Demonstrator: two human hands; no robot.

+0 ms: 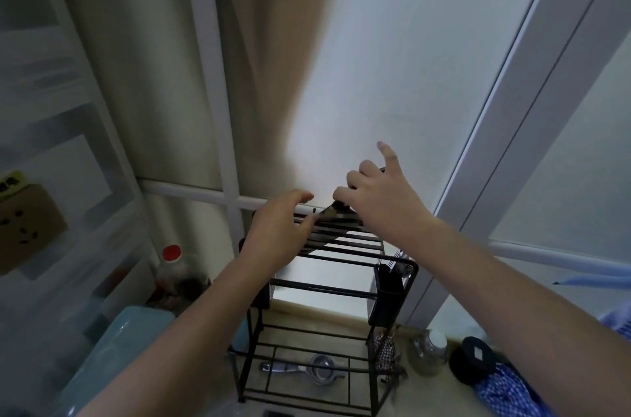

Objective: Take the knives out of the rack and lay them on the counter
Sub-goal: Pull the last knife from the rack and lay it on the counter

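Observation:
A black wire rack stands on the counter against the window. My right hand is closed on the dark handle of a knife over the rack's top slots, index finger stretched up. The knife's blade slants down to the left across the top bars. My left hand rests on the rack's top left edge, its fingertips touching the blade; whether it grips is unclear. A black side holder hangs at the rack's right with something pale in it.
A metal squeezer lies under the rack. A red-capped bottle and a pale blue container stand at the left. At the right are a glass jar, a black-lidded jar and blue checked cloth.

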